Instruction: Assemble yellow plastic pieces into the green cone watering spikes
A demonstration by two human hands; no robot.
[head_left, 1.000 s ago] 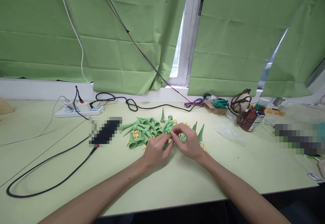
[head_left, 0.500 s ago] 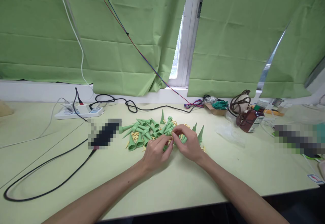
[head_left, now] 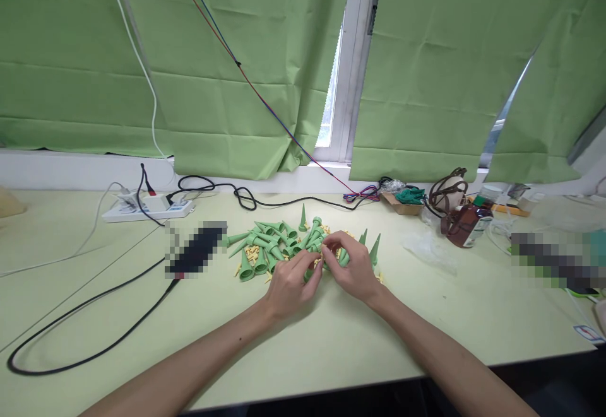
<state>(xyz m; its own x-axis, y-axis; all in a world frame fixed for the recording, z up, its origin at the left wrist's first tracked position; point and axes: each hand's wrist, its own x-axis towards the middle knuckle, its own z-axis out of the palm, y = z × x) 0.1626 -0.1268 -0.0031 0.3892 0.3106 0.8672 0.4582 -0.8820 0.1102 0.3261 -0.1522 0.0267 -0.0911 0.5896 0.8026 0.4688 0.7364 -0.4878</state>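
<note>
Seen from the head camera, a person's left hand (head_left: 290,283) and right hand (head_left: 354,267) meet over the near side of a pile of green cones (head_left: 260,265), posed almost exactly as a second earlier, the pile unchanged. Thumbs and fingertips are drawn in narrow, nearly touching; whether they pinch anything (it would be tiny) cannot be told. The cones, hollow and tapering to points, lie jumbled mid-surface (head_left: 303,354) among small yellow pieces (head_left: 252,253), while one upright cone (head_left: 303,219) stands at the back. The hands block part of the heap. To the left lie a blurred dark object (head_left: 197,250) and a white power strip (head_left: 142,212); to the right, crumpled clear plastic (head_left: 430,252) and a brown bottle (head_left: 468,226). Green curtains (head_left: 237,101) hang behind.
</note>
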